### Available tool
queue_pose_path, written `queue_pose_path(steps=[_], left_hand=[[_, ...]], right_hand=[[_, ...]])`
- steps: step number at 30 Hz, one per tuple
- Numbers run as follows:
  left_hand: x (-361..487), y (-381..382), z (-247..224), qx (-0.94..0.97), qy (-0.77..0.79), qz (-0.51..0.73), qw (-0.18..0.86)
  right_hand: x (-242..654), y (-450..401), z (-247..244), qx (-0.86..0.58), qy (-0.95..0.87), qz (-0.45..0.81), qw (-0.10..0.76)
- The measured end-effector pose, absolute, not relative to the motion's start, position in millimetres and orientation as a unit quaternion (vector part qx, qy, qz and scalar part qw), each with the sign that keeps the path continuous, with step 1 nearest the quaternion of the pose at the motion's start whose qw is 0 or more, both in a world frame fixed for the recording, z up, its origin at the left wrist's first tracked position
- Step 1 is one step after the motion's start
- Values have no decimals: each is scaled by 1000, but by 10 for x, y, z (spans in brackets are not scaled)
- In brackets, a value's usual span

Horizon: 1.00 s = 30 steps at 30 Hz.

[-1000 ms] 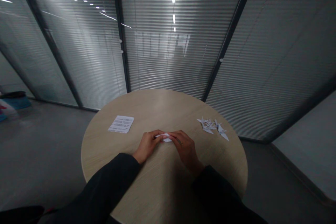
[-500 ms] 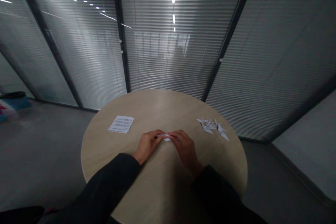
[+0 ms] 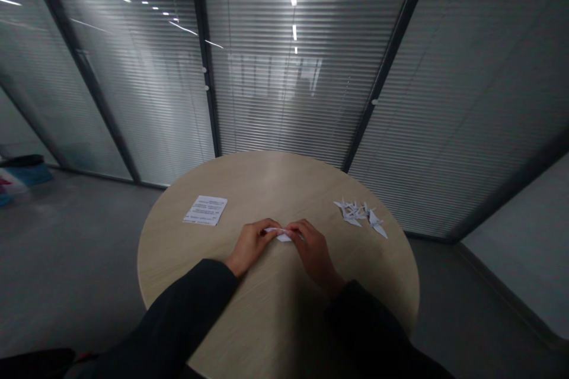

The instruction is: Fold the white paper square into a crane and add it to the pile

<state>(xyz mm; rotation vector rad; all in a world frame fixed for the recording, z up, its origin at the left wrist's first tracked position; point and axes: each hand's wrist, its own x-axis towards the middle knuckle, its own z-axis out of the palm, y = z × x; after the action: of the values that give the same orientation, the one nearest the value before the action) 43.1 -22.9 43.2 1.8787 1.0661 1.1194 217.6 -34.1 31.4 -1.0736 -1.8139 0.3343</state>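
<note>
a: where is the paper (image 3: 284, 238), and what has hold of it?
b: it's near the middle of the round table (image 3: 271, 177), between the two hands. the left hand (image 3: 250, 246) pinches its left part between thumb and fingers, and the right hand (image 3: 315, 251) pinches the right part the same way. whether it rests on the wood or sits just above it, i can't tell.
a: how would it handle?
b: very light, i'd judge, and thin. it is folded small, so probably a bit stiff along the creases and soft elsewhere. not slippery, but easy to crumple or tear if squeezed or pulled hard.
a: so where would you take hold?
b: at the two ends, with fingertips only, thumbs on the near side, about as these hands have it. a light pinch should be enough.
a: which way does it point?
b: what shows of it is longest from side to side, running from one hand to the other. a paler flap shows on the near side, toward the person. the fingers cover the ends, so i can't say which is the tip.
a: and around it?
b: printed sheets (image 3: 205, 211) lie off to the left, and folded paper birds (image 3: 352, 212) sit to the right, both well apart from the hands.
</note>
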Motion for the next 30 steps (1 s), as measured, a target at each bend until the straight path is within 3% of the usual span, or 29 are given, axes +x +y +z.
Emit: queue_pose_path(steps=[6, 30], left_hand=[[410, -177, 394, 715, 382, 438, 387], [433, -138, 411, 633, 413, 443, 483]], right_hand=[[2228, -294, 305, -469, -702, 231, 483], [2272, -266, 315, -460, -724, 227, 461]])
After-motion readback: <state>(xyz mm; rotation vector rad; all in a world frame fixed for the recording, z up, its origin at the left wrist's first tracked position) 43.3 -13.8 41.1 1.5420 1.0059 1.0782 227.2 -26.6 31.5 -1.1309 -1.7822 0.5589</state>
